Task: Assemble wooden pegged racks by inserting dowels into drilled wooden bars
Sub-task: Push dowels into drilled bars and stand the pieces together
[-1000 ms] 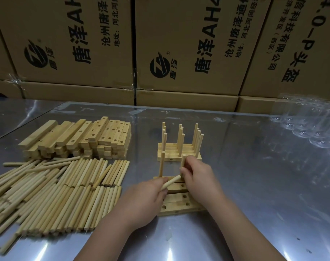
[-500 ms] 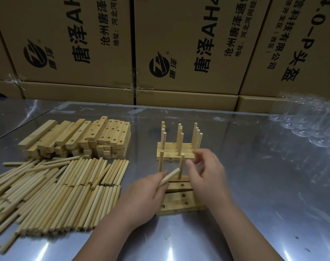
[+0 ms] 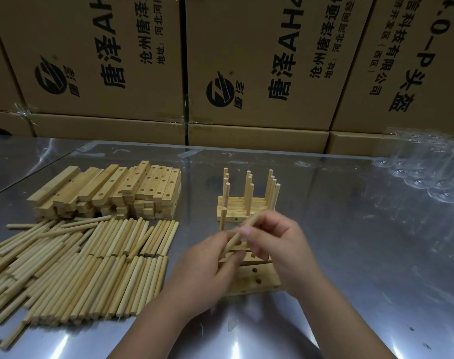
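A loose dowel (image 3: 249, 225) slants between my two hands above the drilled bars (image 3: 257, 279) lying on the metal table. My left hand (image 3: 202, 270) pinches its lower end. My right hand (image 3: 280, 244) pinches it higher up with thumb and fingers. One dowel (image 3: 223, 218) stands upright in the far bar, just left of my hands. Behind it stand finished pegged racks (image 3: 246, 200) with several upright dowels. The far bars are partly hidden by my hands.
A wide pile of loose dowels (image 3: 73, 265) lies at the left. Behind it sits a stack of drilled bars (image 3: 111, 193). Cardboard boxes (image 3: 246, 73) wall the back. Clear plastic packaging (image 3: 428, 172) lies at the far right on the shiny table (image 3: 376, 255).
My right hand has let go of the standing dowel and come back to take the loose dowel that my left hand holds up.
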